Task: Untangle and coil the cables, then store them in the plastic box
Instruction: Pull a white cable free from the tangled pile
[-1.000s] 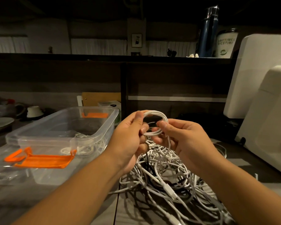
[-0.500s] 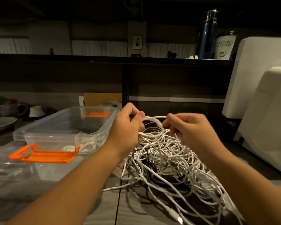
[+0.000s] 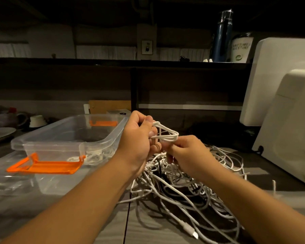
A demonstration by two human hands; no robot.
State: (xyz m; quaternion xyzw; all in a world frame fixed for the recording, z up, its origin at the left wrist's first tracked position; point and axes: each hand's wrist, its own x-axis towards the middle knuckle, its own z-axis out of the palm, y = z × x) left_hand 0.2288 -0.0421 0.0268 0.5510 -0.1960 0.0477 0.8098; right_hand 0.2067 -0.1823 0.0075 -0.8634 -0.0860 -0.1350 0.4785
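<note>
A grey wood-grain desk (image 3: 95, 217) runs under a dim room, backed by a dark partition with a shelf (image 3: 183, 63) along its top, where a blue bottle (image 3: 221, 37) and a white printed cup (image 3: 241, 48) stand near the right end. Two white casings (image 3: 280, 88) rise at the desk's right edge, and a plate (image 3: 0, 133) lies at its far left edge. The clear plastic box (image 3: 102, 140) sits left of centre, open, its orange latch (image 3: 44, 166) folded out toward the front edge; some white cable (image 3: 93, 155) already lies inside against the near wall. A tangle of cables (image 3: 183, 187), mostly white with a few dark strands, is heaped on the desk's middle and spills toward the front edge. Above it, the left hand (image 3: 139, 138) has its fingers curled and pinches the left end of a small white coil (image 3: 165, 134) between thumb and forefinger. The right hand (image 3: 188, 154) pinches the coil's right end, fingers closed around it, and strands trail down from the coil into the heap.
</note>
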